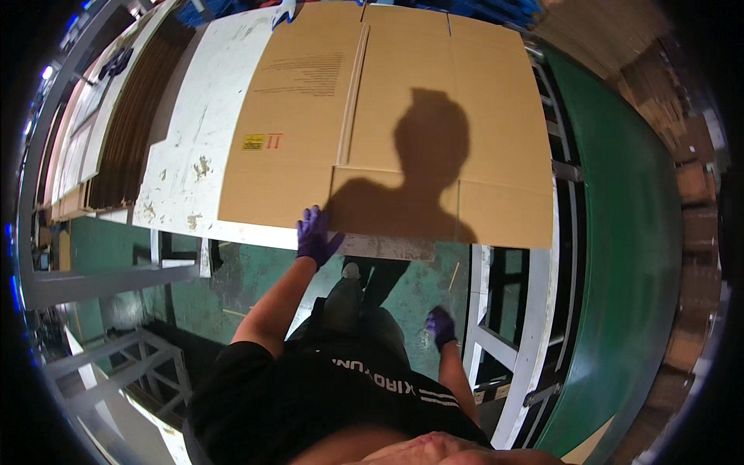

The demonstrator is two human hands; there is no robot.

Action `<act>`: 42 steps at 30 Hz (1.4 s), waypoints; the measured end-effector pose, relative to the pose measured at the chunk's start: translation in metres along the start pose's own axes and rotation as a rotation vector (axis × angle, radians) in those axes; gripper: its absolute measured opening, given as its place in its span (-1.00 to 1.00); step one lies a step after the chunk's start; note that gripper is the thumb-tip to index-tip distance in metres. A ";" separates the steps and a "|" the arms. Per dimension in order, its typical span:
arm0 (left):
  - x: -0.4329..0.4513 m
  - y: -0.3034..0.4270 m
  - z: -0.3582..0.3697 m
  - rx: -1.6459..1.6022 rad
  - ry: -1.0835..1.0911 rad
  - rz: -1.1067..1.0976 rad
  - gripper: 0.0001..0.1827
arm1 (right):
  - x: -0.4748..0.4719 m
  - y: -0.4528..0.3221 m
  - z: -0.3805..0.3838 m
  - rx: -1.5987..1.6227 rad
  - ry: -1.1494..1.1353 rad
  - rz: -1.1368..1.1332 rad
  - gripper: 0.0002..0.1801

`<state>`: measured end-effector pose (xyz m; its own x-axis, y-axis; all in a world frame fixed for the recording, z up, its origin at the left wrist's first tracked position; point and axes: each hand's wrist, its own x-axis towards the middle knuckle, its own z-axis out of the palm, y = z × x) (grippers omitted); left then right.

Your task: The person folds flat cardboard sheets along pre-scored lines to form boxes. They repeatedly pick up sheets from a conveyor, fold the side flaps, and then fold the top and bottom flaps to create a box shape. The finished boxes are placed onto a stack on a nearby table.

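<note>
A large flattened cardboard box (401,64) lies on a worn white tabletop (189,122), printed with text, a yellow label and red arrows. Its panels are scored and slotted, and a raised seam runs down between two of them. My left hand (315,237), in a purple glove, rests at the near edge of the cardboard with its fingers apart and nothing held. Down at my side, away from the table, hangs my right hand (442,326) in a matching glove; it is blurred, its fingers look curled, and nothing shows in it.
Another person's gloved hand (283,13) touches the far edge of the cardboard. Stacked cardboard sheets (136,110) stand at left. A green conveyor belt (625,232) runs along the right, with cardboard stacks (651,99) beyond. Blue pallets (494,10) are at the back; a metal frame (116,360) stands lower left.
</note>
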<state>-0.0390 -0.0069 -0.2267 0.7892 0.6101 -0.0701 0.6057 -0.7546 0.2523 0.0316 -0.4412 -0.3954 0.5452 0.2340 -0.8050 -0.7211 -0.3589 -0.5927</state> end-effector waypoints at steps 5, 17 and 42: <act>-0.012 -0.065 0.011 0.054 0.011 0.041 -0.21 | 0.055 -0.155 -0.026 0.532 0.247 -0.003 -0.37; 0.053 -0.079 0.007 0.011 -0.115 0.492 -0.46 | 0.196 -0.259 -0.188 0.663 0.194 -0.555 -0.53; 0.064 -0.100 0.021 -0.378 0.096 0.329 -0.27 | 0.050 -0.258 0.296 -1.617 -0.178 -1.373 -0.60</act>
<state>-0.0468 0.1030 -0.2771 0.9082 0.3880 0.1567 0.2337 -0.7810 0.5792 0.1180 -0.0699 -0.2908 0.1659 0.9853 -0.0395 0.9657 -0.1705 -0.1961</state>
